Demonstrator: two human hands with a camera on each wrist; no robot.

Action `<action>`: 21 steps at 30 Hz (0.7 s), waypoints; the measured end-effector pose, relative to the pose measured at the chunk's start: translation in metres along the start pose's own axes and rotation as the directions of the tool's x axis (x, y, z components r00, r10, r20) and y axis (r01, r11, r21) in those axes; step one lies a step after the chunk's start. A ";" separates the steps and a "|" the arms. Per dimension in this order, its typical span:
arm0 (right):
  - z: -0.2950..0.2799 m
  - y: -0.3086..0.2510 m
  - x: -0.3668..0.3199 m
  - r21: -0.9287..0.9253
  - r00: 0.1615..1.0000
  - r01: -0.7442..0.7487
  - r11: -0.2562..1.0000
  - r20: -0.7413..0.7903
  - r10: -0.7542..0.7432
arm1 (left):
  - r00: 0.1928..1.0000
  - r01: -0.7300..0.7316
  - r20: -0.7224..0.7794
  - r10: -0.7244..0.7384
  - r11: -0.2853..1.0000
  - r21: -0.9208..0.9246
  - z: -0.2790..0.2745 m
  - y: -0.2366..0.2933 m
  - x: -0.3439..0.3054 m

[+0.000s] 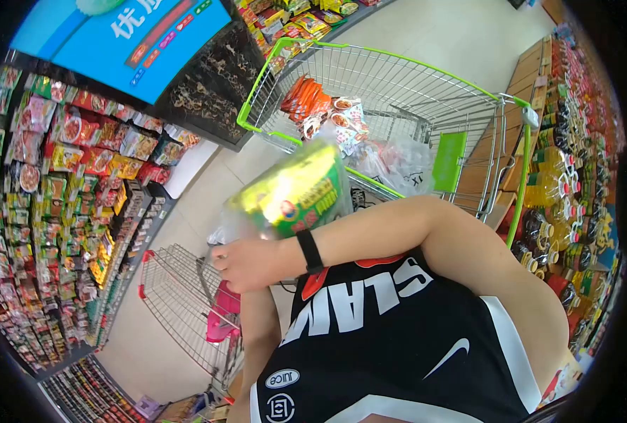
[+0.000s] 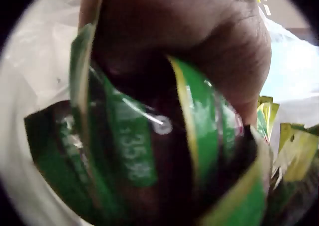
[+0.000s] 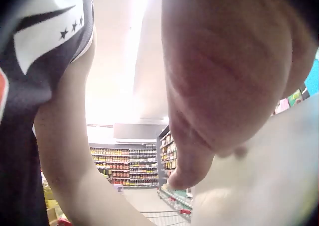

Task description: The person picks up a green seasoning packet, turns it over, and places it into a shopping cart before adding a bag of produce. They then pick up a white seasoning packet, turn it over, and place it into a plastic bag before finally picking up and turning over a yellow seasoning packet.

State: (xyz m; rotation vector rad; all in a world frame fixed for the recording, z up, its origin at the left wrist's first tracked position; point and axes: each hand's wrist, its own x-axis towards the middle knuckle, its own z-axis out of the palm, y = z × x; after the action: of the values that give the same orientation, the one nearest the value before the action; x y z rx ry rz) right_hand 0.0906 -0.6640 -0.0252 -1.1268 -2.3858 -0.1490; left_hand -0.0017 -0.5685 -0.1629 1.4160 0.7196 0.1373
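Note:
In the head view my right hand (image 1: 257,264), with a black band at the wrist, reaches across my body and pinches the edge of a clear plastic bag (image 3: 264,161). Green and yellow food packets (image 1: 289,194) fill this bag, blurred in the head view. My left hand (image 2: 179,37) is inside the bag, its fingers curled over green packets (image 2: 132,146) with yellow edges. The head view shows only my left forearm (image 1: 259,321); the hand itself is hidden behind the right hand and the bag.
Ahead stands a green-rimmed shopping trolley (image 1: 426,60) holding orange packets (image 1: 303,99), white-and-red packets (image 1: 345,121) and clear bags (image 1: 405,163). A red-trimmed trolley (image 1: 176,289) with a pink item (image 1: 223,314) is at left. Packet shelves (image 1: 52,190) and oil bottles (image 1: 547,187) flank the aisle.

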 end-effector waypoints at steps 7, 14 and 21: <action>-0.087 -0.016 -0.041 0.135 0.863 -0.505 0.852 0.066 0.501 | 0.998 -0.069 -0.049 0.050 0.809 -0.584 0.025 -0.057 -0.003; -0.074 0.011 -0.161 0.606 0.411 -0.756 0.247 0.146 0.900 | 0.981 -0.166 -0.039 0.191 0.716 -0.678 0.045 -0.070 0.017; -0.058 0.006 -0.170 0.867 0.265 -0.486 -0.105 0.261 0.928 | 0.993 0.107 0.117 -0.004 0.430 -0.896 0.024 -0.052 0.009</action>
State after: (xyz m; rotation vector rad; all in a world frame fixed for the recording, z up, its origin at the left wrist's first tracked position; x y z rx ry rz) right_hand 0.2085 -0.7958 -0.0565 -1.4439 -0.6736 1.0165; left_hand 0.0013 -0.5941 -0.2150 0.3187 0.4620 0.3468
